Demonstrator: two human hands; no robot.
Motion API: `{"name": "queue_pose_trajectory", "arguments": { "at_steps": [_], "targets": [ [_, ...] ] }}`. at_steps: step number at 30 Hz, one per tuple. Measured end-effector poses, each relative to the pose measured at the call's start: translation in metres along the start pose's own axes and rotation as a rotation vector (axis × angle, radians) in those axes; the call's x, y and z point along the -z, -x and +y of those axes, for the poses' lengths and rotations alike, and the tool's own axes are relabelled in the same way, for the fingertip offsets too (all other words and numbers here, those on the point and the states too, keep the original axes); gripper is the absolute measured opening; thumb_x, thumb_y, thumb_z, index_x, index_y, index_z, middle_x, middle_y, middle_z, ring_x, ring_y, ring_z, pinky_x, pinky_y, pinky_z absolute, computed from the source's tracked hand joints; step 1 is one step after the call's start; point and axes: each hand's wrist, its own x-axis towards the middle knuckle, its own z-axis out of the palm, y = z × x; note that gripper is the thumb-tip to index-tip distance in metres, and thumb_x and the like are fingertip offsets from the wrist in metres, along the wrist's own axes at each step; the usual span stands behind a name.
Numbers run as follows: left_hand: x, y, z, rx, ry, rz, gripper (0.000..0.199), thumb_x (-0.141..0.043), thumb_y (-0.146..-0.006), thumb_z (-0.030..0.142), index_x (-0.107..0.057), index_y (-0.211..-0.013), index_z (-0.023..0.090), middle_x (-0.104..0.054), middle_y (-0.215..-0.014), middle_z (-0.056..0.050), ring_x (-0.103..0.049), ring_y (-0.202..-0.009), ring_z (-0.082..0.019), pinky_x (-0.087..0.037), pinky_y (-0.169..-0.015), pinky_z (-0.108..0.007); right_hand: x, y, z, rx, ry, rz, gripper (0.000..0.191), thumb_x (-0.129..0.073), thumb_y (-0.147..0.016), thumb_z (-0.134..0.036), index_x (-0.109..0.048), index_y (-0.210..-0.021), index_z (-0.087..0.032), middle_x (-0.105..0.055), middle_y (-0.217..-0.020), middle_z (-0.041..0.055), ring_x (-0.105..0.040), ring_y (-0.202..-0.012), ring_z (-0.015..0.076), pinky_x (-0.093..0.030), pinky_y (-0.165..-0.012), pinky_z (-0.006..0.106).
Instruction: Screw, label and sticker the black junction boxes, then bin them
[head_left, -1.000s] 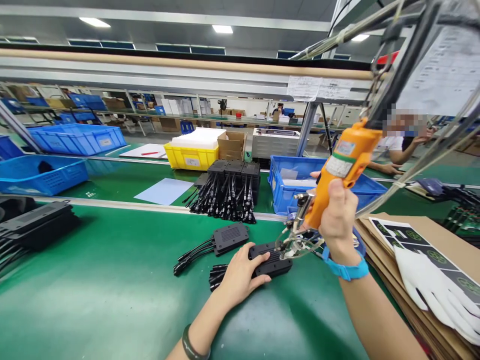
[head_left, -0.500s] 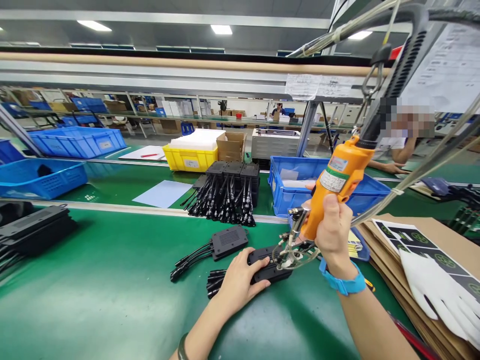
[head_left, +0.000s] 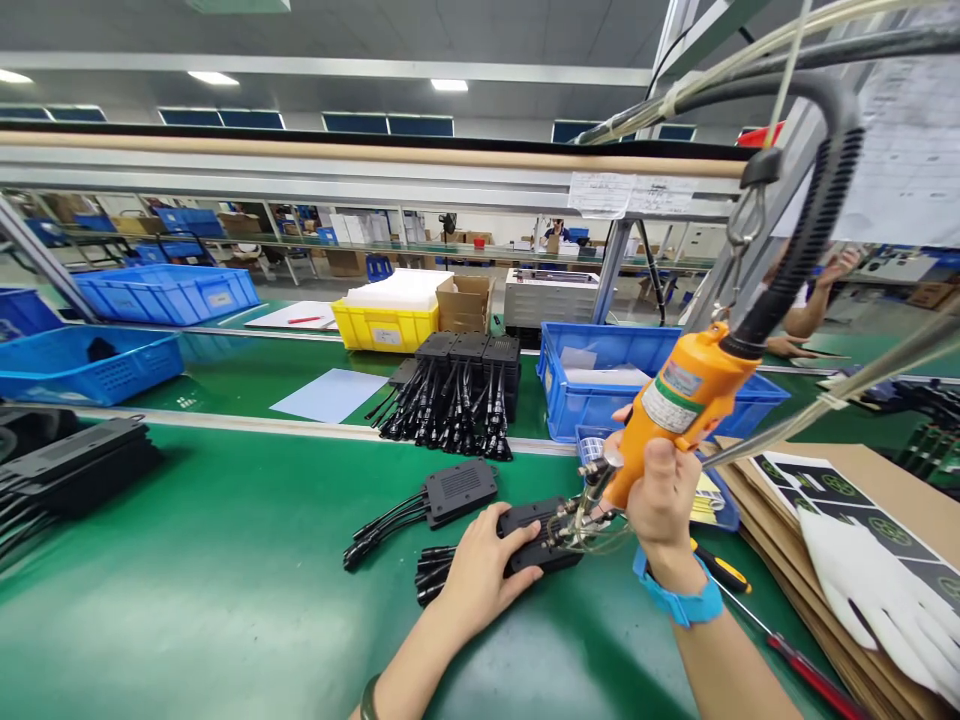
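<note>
An orange power screwdriver point(head_left: 667, 405), hanging from a hook and black hose, is gripped in my right hand point(head_left: 664, 500). Its metal tip end is over the right part of a black box with cables point(head_left: 536, 535) lying on the green table. My left hand point(head_left: 487, 565) rests over the left part of that box, thumb and fingers spread around its edges. Just behind it lies another black box with cables point(head_left: 459, 492), untouched. The exact contact of the tip is hidden by thin tubes and fittings.
Stacked black boxes point(head_left: 469, 385) stand behind. Blue bins point(head_left: 607, 395) and a yellow bin point(head_left: 386, 325) are further back. At right lie cardboard sheets point(head_left: 780, 560), a white glove point(head_left: 862, 590) and a red-handled screwdriver point(head_left: 814, 675). More black boxes point(head_left: 82, 465) sit left.
The view has tilted up slightly. The orange screwdriver and my right hand have shifted a little, uncovering more of the hand tools at right. My left hand stays on the box.
</note>
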Motion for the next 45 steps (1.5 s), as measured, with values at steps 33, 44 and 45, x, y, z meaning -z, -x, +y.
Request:
{"name": "queue_pose_trajectory", "arguments": {
  "at_steps": [33,44,45],
  "targets": [
    [-0.016,0.003,-0.011,-0.120,-0.028,0.194,0.034,-0.076,-0.076,0.034,-0.072,-0.107,0.020,-0.058,-0.129,-0.019,-0.059,-0.116,-0.036,-0.054,-0.094,-0.049,-0.043,-0.004,0.006,-0.062,0.083,0.034,0.040,-0.062,-0.081,-0.047,-0.060,-0.106,-0.016,-0.053,-0.059,-0.0052,-0.049,-0.046,0.0107,-0.045,-0.046,0.024],
    [-0.044,-0.008,-0.053,-0.334,-0.249,0.385,0.039,-0.061,-0.085,0.054,-0.073,-0.103,0.023,-0.069,-0.116,-0.016,-0.069,-0.101,-0.032,-0.061,-0.079,-0.036,-0.050,-0.002,0.008,0.050,0.286,0.063,0.026,-0.060,-0.080,-0.028,-0.063,-0.102,-0.016,-0.060,-0.073,-0.0008,-0.051,-0.061,0.0134,-0.046,-0.059,0.024],
    [-0.045,-0.009,-0.057,-0.336,-0.253,0.367,0.038,-0.061,-0.086,0.054,-0.073,-0.105,0.024,-0.069,-0.116,-0.015,-0.069,-0.101,-0.032,-0.061,-0.078,-0.035,-0.050,-0.002,0.007,0.056,0.284,0.062,0.023,-0.060,-0.079,-0.027,-0.063,-0.100,-0.016,-0.060,-0.073,-0.0004,-0.051,-0.062,0.0135,-0.046,-0.059,0.024]
  ]
}}
